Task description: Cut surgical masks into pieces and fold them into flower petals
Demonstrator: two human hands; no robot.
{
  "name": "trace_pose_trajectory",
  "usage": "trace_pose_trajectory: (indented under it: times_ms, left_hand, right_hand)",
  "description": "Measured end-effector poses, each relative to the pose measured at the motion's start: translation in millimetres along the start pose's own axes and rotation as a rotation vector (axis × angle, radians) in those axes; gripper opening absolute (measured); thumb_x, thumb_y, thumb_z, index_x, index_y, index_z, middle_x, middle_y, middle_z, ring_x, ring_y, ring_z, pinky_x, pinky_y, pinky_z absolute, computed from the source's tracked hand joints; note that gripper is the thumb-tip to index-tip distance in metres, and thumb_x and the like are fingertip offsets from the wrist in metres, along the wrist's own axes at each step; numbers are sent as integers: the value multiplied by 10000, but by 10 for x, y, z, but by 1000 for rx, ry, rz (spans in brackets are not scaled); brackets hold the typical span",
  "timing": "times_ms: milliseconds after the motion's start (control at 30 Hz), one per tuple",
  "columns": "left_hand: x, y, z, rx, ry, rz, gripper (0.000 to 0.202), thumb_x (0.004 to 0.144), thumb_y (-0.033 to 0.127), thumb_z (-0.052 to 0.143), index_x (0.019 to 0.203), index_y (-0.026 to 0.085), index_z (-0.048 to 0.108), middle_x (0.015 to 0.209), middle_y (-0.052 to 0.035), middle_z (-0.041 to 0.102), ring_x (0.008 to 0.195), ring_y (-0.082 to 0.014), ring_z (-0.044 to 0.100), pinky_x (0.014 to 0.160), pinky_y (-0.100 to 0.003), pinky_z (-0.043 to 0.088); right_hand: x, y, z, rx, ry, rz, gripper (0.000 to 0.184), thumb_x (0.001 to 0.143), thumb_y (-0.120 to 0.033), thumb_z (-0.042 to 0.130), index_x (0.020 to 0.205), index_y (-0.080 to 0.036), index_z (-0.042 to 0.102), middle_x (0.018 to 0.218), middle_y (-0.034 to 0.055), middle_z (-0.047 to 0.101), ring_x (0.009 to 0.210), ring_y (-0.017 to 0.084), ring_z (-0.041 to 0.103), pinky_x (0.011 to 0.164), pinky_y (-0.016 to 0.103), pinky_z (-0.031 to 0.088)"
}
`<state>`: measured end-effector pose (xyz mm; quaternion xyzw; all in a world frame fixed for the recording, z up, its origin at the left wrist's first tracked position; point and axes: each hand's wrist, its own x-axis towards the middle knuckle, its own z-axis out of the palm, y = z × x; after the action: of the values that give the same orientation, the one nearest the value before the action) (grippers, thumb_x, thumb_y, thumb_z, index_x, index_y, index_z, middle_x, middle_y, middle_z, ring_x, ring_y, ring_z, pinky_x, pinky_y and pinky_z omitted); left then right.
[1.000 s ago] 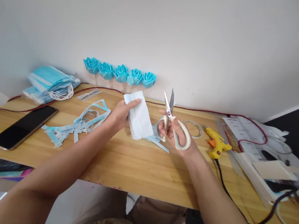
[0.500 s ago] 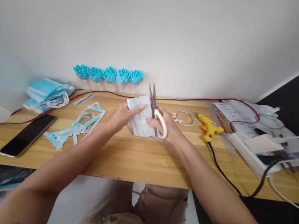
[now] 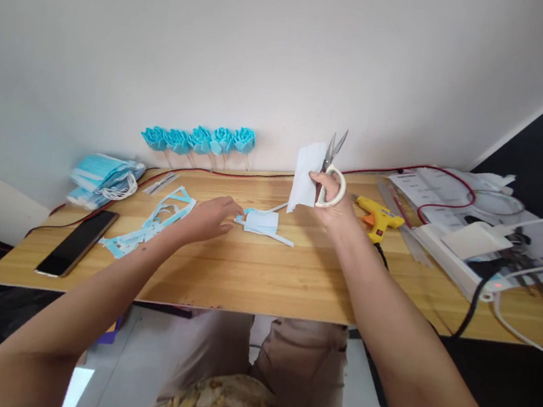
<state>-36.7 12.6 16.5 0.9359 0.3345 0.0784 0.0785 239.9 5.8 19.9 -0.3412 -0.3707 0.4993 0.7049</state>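
My right hand (image 3: 332, 202) is raised above the table, gripping white-handled scissors (image 3: 332, 172) whose blades point up and stand apart. The same hand pinches a pale rectangular piece of mask fabric (image 3: 306, 175) that hangs beside the blades. Over the tabletop, my left hand (image 3: 211, 219) has its fingers apart and holds nothing I can make out. Its fingertips are at the left end of a small pale blue mask piece (image 3: 261, 222) lying with narrow cut strips (image 3: 282, 239) around it.
Blue cut scraps (image 3: 147, 226) lie left of my left hand, near a phone (image 3: 76, 243) and stacked masks (image 3: 103, 176). Blue fabric flowers (image 3: 199, 139) lean at the wall. A yellow glue gun (image 3: 378, 217) and a corded power strip (image 3: 450, 259) are on the right.
My left hand has let go of the fabric and moved left and down. My right hand has lifted the scissors and one piece up and right. A smaller piece and strips now show on the table.
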Motion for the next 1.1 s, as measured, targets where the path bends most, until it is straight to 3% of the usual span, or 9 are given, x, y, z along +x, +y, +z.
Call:
trace_pose_trajectory:
  times_ms: [133,267,367,433,500,633,867,967,1100]
  left_hand:
    - [54,-23,242,-37,73,-102,297,801,152,460,993,199,680,996,-86,692,928,-229,629,813,-319,449]
    - [173,-68,215,-198,196,-214,183,803,265,530,833,197,698,844,-64,699,790,-207,610,726,-295,426]
    - [312,-59,36,-418,399,-263,164,753,333,622,726,183,683,748,-43,659,723,-179,572,708,-281,420]
    - [421,-24,-123,-560,540,-239,138,689,315,696,698,179,671,824,-51,669,796,-170,583,761,-269,429]
    - [522,22,-301,-696,588,-229,140,658,287,732,713,180,660,878,-49,683,851,-162,597,799,-263,436]
    - [634,91,-684,-818,610,-249,188,694,314,719,688,177,589,709,-10,662,734,-147,617,718,-256,456]
    - [505,147,-1270,-529,726,-195,181,760,306,671,663,159,628,598,-28,654,529,-103,525,547,-230,408]
    - [389,173,-1422,-325,692,-220,234,796,346,632,644,171,665,566,-21,641,495,-100,482,516,-242,364]
    - [244,197,-1545,-41,603,-301,353,848,420,544,599,195,652,530,-13,618,576,-137,540,560,-265,377]
  right_hand:
    - [1,37,-14,-29,-19,17,265,569,-324,726,768,-217,586,755,14,699,811,241,673,668,355,552]
    - [22,46,-41,-25,-20,11,281,565,-323,727,777,-219,574,752,11,693,821,247,674,684,367,555]
    - [34,30,-59,-34,10,13,273,564,-313,716,768,-226,556,750,5,689,832,246,667,678,360,549]
    - [39,20,-72,-39,32,17,269,564,-309,708,764,-231,547,738,-2,676,806,234,658,663,351,541]
    - [44,15,-86,-36,52,25,265,563,-305,704,764,-233,547,713,-16,653,740,211,641,626,335,526]
    - [48,9,-97,-24,70,24,248,562,-288,700,760,-232,562,657,-40,608,604,164,581,536,300,478]
    - [48,47,-84,27,37,46,268,545,-219,725,770,-248,582,750,-32,673,737,184,633,630,306,514]
    - [49,91,-91,15,26,65,245,555,-219,734,745,-253,583,754,-30,683,761,197,650,660,316,540]
    - [41,131,-90,10,-8,74,252,551,-210,762,727,-273,593,733,-39,688,757,205,669,656,323,568]
